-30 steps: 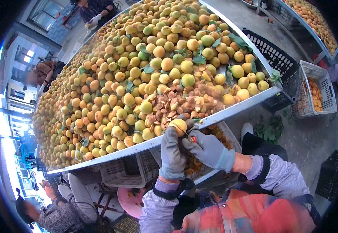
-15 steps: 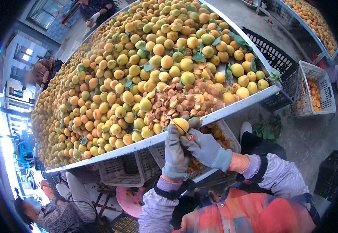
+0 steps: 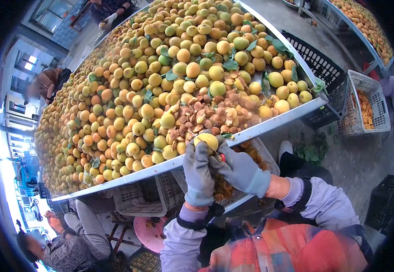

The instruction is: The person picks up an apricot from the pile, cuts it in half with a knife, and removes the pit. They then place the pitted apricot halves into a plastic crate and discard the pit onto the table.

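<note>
A yellow apricot [image 3: 206, 141] is gripped in the gloved fingers of my left hand [image 3: 199, 176], just over the front rim of the table. My right hand [image 3: 244, 172], also in a grey glove, closes round a small knife with a red handle [image 3: 222, 157]. The thin blade lies against the apricot, its tip showing at the far left side; how deep it cuts is hidden. Right beyond my hands is a heap of brown apricot pits [image 3: 201, 114]. Whole apricots [image 3: 115, 118] with green leaves cover much of the table.
The table's metal rim [image 3: 269, 129] runs below the fruit. Under it stand a crate of apricot halves [image 3: 262, 156], a grey crate [image 3: 142, 199] and a pink basin [image 3: 148, 231]. A white crate [image 3: 380, 106] and black crate [image 3: 317, 63] are at right. Other people work around the table.
Both hands have shifted slightly left, with the apricot and knife. The apricot has turned in the fingers, and the blade lies across it at a different angle.
</note>
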Available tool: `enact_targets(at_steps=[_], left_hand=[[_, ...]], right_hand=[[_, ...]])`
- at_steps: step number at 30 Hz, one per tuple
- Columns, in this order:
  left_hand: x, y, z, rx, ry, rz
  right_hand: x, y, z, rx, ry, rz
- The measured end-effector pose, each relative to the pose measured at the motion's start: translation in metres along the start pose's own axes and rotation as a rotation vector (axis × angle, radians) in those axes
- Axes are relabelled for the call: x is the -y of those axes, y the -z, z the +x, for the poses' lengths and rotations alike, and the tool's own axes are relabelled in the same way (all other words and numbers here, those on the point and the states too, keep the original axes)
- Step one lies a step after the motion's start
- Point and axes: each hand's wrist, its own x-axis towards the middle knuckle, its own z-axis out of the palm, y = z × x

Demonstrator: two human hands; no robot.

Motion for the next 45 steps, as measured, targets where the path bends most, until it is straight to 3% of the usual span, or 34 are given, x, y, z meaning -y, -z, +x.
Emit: enact_targets(at_steps=[5,8,10,12,14,15,18,20,22,25,28,31,36,38,39,40,42,43,44,45], left_hand=[[-0.001,0.002,0.002,-0.015,0.012,-0.034],[-0.008,0.010,0.008,-0.057,-0.105,0.165],[-0.012,0.027,0.019,-0.075,-0.240,-0.108],[-0.018,0.024,0.012,-0.117,-0.266,-0.046],[-0.008,0.006,0.005,-0.146,-0.427,0.258],[-0.004,0.002,0.002,-0.029,-0.473,0.325],[0.002,0.004,0.005,0.044,-0.739,0.816],[0.007,0.000,0.005,0.011,-0.774,0.807],[0.009,0.000,0.003,-0.040,-0.811,0.800],[0.009,0.002,-0.002,-0.052,-0.816,0.878],[0.003,-0.002,-0.006,-0.090,-0.739,0.921],[0.009,-0.003,-0.007,-0.149,-0.481,0.669],[0.018,0.015,-0.003,-0.075,-0.579,0.864],[0.017,0.017,-0.001,-0.115,-0.129,0.240],[0.016,0.015,-0.001,-0.197,0.026,-0.033],[0.003,0.012,-0.005,-0.200,0.018,-0.033],[-0.021,0.009,-0.010,-0.093,0.204,-0.011],[-0.020,0.015,-0.009,-0.008,0.342,-0.280],[-0.020,0.016,-0.010,-0.011,0.339,-0.281],[-0.020,0.017,-0.010,-0.015,0.342,-0.312]], right_hand=[[-0.007,-0.006,0.001,0.001,0.097,0.140],[0.006,0.001,0.000,0.038,0.168,0.239],[0.030,0.019,-0.004,0.064,0.201,0.246],[0.050,0.042,-0.001,0.115,-0.401,0.561],[0.036,0.044,0.011,0.097,-0.431,0.650],[0.025,0.034,0.017,-0.034,-0.245,0.632],[0.012,0.019,0.024,-0.229,0.000,0.296],[0.019,0.013,0.018,-0.146,-0.050,0.776],[0.028,0.016,0.018,-0.146,-0.064,0.677],[0.034,0.007,0.017,-0.180,-0.097,0.790],[0.041,0.003,0.017,-0.324,-0.049,0.684],[0.039,-0.002,0.022,-0.365,-0.072,0.449],[0.033,-0.010,0.025,-0.426,0.108,0.232],[0.038,-0.008,0.019,-0.392,0.373,-0.078],[0.038,-0.011,0.020,-0.370,0.374,-0.050],[0.039,-0.010,0.022,-0.367,0.382,-0.048],[0.040,-0.005,0.028,-0.282,0.289,0.216],[0.050,0.008,0.026,-0.063,0.095,0.650],[0.054,0.016,0.022,-0.058,0.096,0.650],[0.056,0.023,0.019,0.047,-0.055,0.753]])
